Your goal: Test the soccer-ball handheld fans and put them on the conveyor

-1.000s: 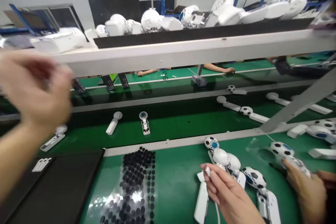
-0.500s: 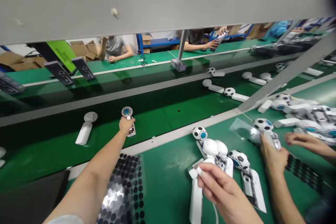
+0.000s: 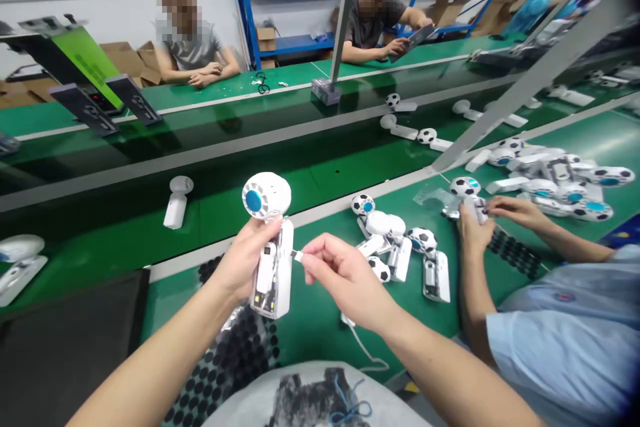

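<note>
My left hand (image 3: 245, 257) is wrapped round the handle of a white handheld fan (image 3: 286, 267), held upright over the bench's near edge. The fan has a round head with a blue centre, and its handle is uncovered on one side, showing the parts inside. Pinched in my right hand (image 3: 345, 273) is a small white cable plug (image 3: 299, 256), its metal tip at the handle's right side; whether it has entered the handle I cannot tell. A white cable (image 3: 367, 357) runs below that hand. Several fans, some football-patterned (image 3: 423, 239), lie just beyond it.
Sheets of black round stickers (image 3: 210, 363) lie under my left arm, beside a dark tray (image 3: 70, 340). A conveyor belt (image 3: 310, 180) carries spaced-out fans. At right, a co-worker's hands (image 3: 477, 223) hold a football-patterned fan near a heap of fans (image 3: 550, 173). A slanted post (image 3: 515, 73) crosses there.
My left hand has come back from the belt with the fan. My right hand has moved left from above the fan group, bringing the plug to the fan's handle.
</note>
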Demonstrator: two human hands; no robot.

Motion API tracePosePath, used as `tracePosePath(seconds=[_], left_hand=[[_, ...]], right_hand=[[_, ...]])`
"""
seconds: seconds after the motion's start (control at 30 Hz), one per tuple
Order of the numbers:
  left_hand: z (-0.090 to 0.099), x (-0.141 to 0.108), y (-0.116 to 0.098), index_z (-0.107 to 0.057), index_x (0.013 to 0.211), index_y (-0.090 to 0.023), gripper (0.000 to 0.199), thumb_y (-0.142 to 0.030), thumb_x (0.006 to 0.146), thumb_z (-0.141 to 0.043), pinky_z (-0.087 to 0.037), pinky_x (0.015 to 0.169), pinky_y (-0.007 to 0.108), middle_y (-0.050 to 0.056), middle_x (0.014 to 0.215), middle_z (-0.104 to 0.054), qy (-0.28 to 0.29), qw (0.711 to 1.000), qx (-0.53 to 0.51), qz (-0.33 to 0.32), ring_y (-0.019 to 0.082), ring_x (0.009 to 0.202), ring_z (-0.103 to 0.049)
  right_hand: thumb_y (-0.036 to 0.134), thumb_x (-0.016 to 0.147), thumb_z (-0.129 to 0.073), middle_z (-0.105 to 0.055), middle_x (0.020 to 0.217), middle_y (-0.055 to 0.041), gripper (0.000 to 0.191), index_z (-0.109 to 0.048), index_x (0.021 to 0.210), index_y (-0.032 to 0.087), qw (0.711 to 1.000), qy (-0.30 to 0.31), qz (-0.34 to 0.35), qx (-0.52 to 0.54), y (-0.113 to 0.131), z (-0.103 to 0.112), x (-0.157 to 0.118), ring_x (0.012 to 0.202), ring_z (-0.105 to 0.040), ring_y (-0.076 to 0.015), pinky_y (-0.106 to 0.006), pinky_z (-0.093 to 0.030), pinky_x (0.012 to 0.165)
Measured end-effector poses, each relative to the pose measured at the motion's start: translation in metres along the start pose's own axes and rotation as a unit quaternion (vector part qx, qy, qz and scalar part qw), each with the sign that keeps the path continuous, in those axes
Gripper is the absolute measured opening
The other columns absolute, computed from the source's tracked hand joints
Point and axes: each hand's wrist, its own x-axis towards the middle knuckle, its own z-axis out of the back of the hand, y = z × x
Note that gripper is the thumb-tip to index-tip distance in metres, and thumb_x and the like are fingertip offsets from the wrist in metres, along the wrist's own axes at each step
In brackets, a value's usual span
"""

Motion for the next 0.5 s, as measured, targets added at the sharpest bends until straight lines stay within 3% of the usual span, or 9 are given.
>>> tracePosePath(seconds=[0.13,0.37,0.5], left_hand=[[-0.010,-0.019,0.005,-0.050,0.098,-0.022,0.033,-0.032,0.070,-0.066,-0.041,0.049,0.018,-0.004,0.066,-0.050,0.023,0.999,0.037,0.016,0.008,0.053,-0.050],[-0.020,-0.036,0.010,-0.051,0.103,-0.020,0.034,-0.031,0.073,-0.063,-0.040,0.061,0.020,-0.002,0.078,-0.053,0.025,0.984,0.170,-0.049,0.008,0.063,-0.048],[-0.021,-0.038,0.015,-0.049,0.107,-0.020,0.036,-0.033,0.075,-0.060,-0.040,0.068,0.023,0.001,0.090,-0.057,0.035,0.975,0.213,-0.046,0.012,0.073,-0.052]], right_hand=[[0.030,0.085,-0.048,-0.053,0.062,0.0035,0.013,-0.053,0.079,0.019,0.999,0.005,-0.012,-0.036,0.003,0.000,-0.018,0.057,-0.047,-0.0099,-0.023,-0.038,0.054],[0.028,0.085,-0.047,-0.049,0.058,0.0048,0.015,-0.051,0.074,0.019,0.995,0.003,-0.011,-0.103,0.002,-0.002,-0.039,0.050,-0.042,-0.0080,-0.021,-0.032,0.046],[0.026,0.084,-0.046,-0.048,0.055,0.0054,0.014,-0.048,0.072,0.018,0.994,0.044,-0.038,-0.097,-0.003,0.002,-0.039,0.046,-0.039,-0.0072,-0.020,-0.030,0.043]])
